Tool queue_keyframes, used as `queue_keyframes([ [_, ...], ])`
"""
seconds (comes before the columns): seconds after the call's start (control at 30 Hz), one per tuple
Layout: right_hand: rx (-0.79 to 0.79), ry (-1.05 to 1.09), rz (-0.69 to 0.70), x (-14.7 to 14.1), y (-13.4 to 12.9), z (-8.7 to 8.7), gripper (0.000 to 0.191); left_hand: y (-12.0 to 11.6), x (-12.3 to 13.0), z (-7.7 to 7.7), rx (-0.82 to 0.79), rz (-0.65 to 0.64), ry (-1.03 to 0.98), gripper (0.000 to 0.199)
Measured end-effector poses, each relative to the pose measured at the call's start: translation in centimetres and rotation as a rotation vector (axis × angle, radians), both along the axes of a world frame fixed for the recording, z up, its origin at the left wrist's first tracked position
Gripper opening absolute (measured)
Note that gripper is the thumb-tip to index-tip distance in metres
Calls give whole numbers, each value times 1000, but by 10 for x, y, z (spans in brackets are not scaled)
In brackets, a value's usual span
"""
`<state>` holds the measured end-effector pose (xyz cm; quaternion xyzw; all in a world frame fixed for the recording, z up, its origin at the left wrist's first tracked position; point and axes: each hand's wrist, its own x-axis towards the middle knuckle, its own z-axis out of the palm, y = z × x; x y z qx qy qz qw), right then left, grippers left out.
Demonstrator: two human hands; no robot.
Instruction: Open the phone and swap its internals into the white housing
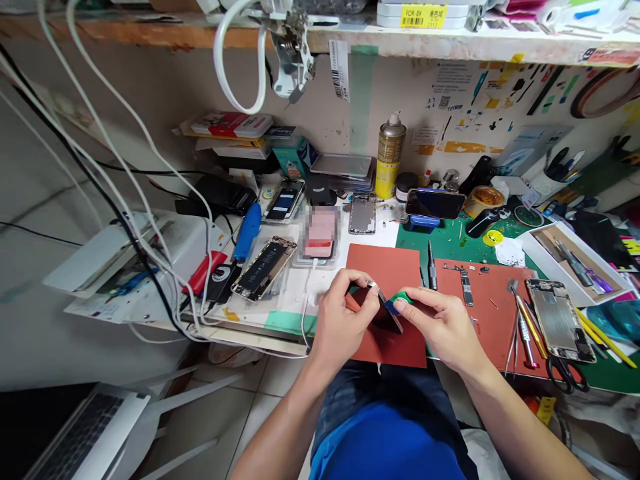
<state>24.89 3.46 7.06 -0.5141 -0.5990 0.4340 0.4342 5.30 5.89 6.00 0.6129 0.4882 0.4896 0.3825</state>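
Observation:
Over the red-brown mat point(357, 267), my left hand point(345, 317) grips a dark phone point(389, 321) by its upper end and side, tilting it on edge. My right hand point(445, 323) pinches a green and blue plastic pry pick point(400, 297) between thumb and fingers. The pick's blue part meets the phone's upper edge; whether it sits inside the seam I cannot tell. Fingers hide part of the phone. Just beyond my right hand stands a dark slim screwdriver point(431, 267), lying on the bench.
Left, an opened phone point(265, 268) lies beside a charging phone point(320, 233). Right, a second mat point(493, 283) bears small boards, tweezers point(513, 343), another phone body point(560, 319) and scissors point(567, 375). A spray can point(390, 157) stands behind. White cables point(145, 140) hang at left.

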Motion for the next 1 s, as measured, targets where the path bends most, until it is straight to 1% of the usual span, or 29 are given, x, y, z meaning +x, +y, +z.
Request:
queue_keyframes([
  [0.1, -60, 64, 39, 1, 4, -3, 25, 0, -2, 0, -13, -7, 12, 10],
  [0.2, -52, 46, 35, -3, 3, 0, 28, 0, -3, -1, -7, -17, -11, 10],
  [0.27, 15, -9, 2, -6, -1, 3, 27, 1, -4, -2, -7, -17, -29, 10],
  [0.33, 129, -87, -53, -10, -8, 4, 22, 2, -4, -2, -11, -10, -39, 10],
  [0.4, 254, -155, -107, -12, -17, 2, 16, 3, -5, -3, -7, 3, -46, 10],
  [0.47, 347, -195, -141, -14, -25, -2, 15, 4, -5, -3, 4, 12, -57, 10],
  [0.63, 449, -240, -152, -18, -36, -16, 22, 5, -4, -4, 5, 23, -76, 10],
  [0.73, 465, -253, -145, -19, -35, -21, 24, 5, -4, -4, 10, 17, -80, 11],
  [0.87, 463, -253, -126, -18, -35, -22, 23, 5, -5, -4, 19, 13, -86, 11],
  [0.93, 433, -245, -110, -16, -34, -22, 21, 5, -5, -4, 17, 16, -89, 11],
  [1.0, 360, -216, -102, -14, -33, -21, 18, 5, -6, -4, 13, 8, -93, 12],
])
